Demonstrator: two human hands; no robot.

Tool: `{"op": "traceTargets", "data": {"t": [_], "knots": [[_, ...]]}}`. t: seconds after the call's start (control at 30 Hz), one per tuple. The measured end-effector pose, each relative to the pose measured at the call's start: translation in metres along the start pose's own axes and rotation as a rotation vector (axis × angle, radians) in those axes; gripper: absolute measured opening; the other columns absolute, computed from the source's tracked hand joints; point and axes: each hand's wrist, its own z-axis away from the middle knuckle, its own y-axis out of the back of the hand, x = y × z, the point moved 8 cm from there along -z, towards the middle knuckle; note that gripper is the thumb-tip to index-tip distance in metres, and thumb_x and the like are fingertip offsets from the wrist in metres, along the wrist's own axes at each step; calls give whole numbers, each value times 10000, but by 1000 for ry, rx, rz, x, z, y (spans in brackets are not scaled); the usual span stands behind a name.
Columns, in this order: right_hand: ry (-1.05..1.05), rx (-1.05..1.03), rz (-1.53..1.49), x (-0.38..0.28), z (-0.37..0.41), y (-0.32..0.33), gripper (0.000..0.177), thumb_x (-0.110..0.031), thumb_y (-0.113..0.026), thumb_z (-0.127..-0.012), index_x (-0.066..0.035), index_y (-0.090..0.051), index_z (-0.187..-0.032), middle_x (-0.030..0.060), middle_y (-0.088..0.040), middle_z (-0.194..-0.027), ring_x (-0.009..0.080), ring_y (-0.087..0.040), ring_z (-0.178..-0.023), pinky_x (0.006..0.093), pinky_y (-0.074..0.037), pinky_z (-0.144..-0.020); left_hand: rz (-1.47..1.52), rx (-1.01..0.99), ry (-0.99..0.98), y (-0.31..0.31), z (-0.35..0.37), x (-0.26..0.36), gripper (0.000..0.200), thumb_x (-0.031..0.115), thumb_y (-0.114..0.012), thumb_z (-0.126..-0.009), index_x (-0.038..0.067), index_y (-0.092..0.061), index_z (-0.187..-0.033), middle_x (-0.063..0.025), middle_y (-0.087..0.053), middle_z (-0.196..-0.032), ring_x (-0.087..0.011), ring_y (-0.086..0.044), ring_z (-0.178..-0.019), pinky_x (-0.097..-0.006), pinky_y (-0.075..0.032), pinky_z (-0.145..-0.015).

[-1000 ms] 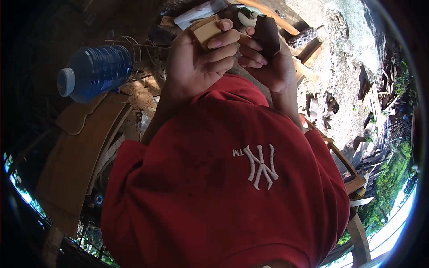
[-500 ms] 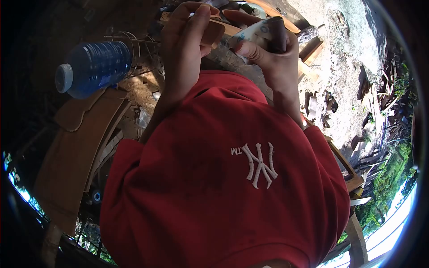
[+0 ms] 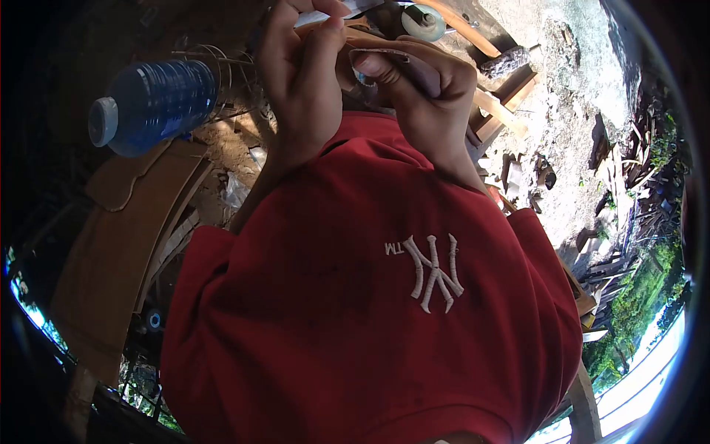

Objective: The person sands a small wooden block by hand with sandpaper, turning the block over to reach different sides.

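Observation:
At the top of the view, my left hand (image 3: 303,96) is closed around a small brown wooden piece (image 3: 345,68), mostly hidden behind the thumb and fingers. Close beside it on the right, my right hand (image 3: 433,100) grips a curled, thin sheet (image 3: 420,75) with a dark grey-brown face, which looks like sandpaper. My right thumb presses inside the fold, against the wooden piece's side. Whether the sheet touches the wood is hard to tell.
A large blue water bottle (image 3: 159,107) lies at the left, above curved brown boards (image 3: 111,244). Behind my hands are a round pale object (image 3: 423,23) and wooden strips (image 3: 462,28). Wood scraps litter the sunlit ground (image 3: 569,133) at the right.
My right hand has moved left, closer to my left hand, and turned. The sheet's white, blue-printed side is now mostly out of sight. My left hand has shifted slightly.

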Motion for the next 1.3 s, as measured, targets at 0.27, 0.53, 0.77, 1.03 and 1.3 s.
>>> {"op": "traceTargets", "data": {"t": [0.27,0.53,0.77,1.03,1.3], "knots": [[49,47,-43,-6,-1,-5,143,-126,-668,-786,14,-657,-816,22,-618,-663,45,-529,-576,201,-425,-519,-478,-62,-583,-7,2,27,115,23,-479,-801,-15,-542,-889,-32,-551,-785,-38,-470,-571,-161,-352,-479],[-218,-16,-119,24,-7,8,171,-88,-682,-762,6,-666,-905,40,-641,-711,33,-551,-653,170,-450,-585,-24,80,43,3,-2,-4,106,27,-484,-808,-4,-547,-887,-38,-538,-748,-57,-513,-594,-174,-395,-515],[76,42,-100,5,-6,0,197,-141,-686,-772,32,-650,-858,-10,-597,-620,3,-488,-560,167,-366,-475,-74,72,-41,-2,-3,3,113,55,-490,-806,-2,-556,-877,-39,-541,-793,-72,-511,-606,-188,-401,-518],[-279,172,-482,55,-1,5,164,-176,-685,-786,-19,-644,-757,-43,-571,-608,-9,-474,-538,156,-358,-463,-194,63,-181,0,-4,5,120,72,-482,-823,-4,-542,-893,-46,-543,-755,-74,-501,-563,-186,-406,-514],[-38,61,-128,18,2,-1,181,-168,-681,-784,6,-639,-815,-10,-576,-595,22,-484,-501,167,-374,-450,-14,4,4,-21,-4,14,63,96,-401,-893,39,-418,-872,12,-403,-630,-27,-359,-491,-168,-279,-442]]}}
